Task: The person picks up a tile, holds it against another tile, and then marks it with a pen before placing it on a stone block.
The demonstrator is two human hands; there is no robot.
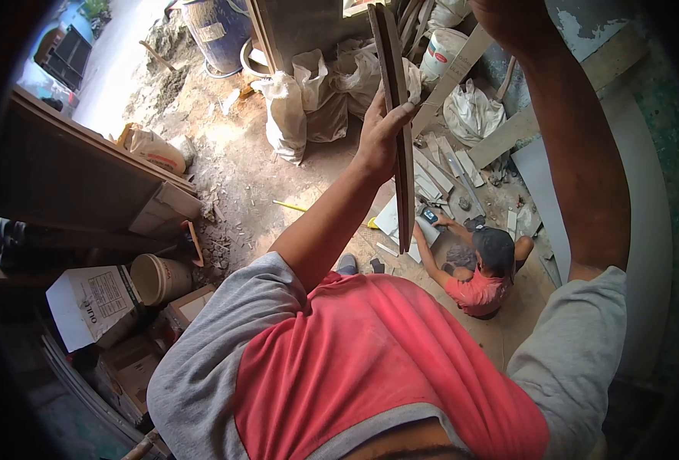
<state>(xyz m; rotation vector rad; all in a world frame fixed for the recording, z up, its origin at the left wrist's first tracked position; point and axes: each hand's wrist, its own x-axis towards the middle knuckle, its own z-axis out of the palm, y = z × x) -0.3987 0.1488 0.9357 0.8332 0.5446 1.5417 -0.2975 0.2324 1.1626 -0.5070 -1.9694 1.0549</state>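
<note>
My left hand (385, 132) is closed round a long, narrow dark board (399, 153), its thumb across the near face. The board stands nearly upright in the view, edge towards me. My right arm reaches up at the right, and my right hand (508, 23) is cut off by the top edge, so its fingers are hidden. Beside it a pale wooden plank (456, 73) slants down to the left. Below, a co-worker (481, 276) in a red shirt and dark cap crouches on the floor, hands at a small dark tool (429, 215) on a white panel (389, 221).
White sacks (284, 115) line the far wall near a blue drum (215, 34). Offcuts (431, 180) lie on the floor beyond the co-worker. At the left are a bucket (155, 280), a white box (94, 303) and cartons. A large pale sheet (638, 230) leans at the right.
</note>
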